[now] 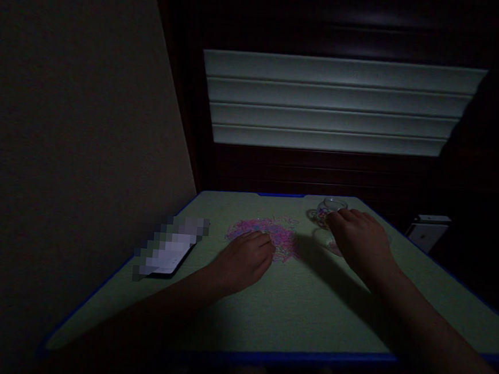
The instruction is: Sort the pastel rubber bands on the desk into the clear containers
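Pink-purple pile point(284, 234) at curled left hand point(247, 260) — right hand point(361, 237) bent by glass jar point(322, 214) — both grips unclear

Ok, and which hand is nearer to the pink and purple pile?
Left. The left hand is at the near edge of the pile; the right hand is to its right, by the glass jar.

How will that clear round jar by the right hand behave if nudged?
The clear, rounded jar looks like glass or hard plastic, so probably stiff and slippery. Its bulging sides suggest it could roll if tipped, and the small colorful pieces inside might spill from its seemingly open top.
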`<act>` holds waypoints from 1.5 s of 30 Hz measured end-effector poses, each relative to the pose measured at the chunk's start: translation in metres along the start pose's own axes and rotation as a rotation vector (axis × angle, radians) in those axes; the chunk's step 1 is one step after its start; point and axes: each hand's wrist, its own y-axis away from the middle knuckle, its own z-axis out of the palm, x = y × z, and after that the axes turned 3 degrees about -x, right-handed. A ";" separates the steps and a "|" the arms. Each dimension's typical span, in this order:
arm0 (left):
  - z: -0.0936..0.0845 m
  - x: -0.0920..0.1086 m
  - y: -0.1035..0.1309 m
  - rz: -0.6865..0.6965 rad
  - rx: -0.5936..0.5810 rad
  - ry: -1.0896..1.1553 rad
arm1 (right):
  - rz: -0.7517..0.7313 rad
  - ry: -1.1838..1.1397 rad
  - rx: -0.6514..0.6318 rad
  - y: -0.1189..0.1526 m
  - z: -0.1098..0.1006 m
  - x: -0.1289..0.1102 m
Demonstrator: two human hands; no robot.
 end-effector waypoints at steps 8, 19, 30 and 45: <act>-0.003 0.002 0.000 -0.007 -0.018 -0.011 | 0.197 0.195 -0.030 0.004 0.001 0.012; -0.001 0.001 0.000 -0.011 -0.024 -0.011 | 0.214 0.176 -0.073 0.005 0.004 0.013; 0.000 0.001 0.000 -0.010 -0.034 -0.035 | 0.159 -0.112 0.014 0.002 0.003 0.003; -0.025 -0.021 0.001 -0.100 -0.152 -0.150 | -0.298 -0.423 -0.191 -0.001 0.008 -0.013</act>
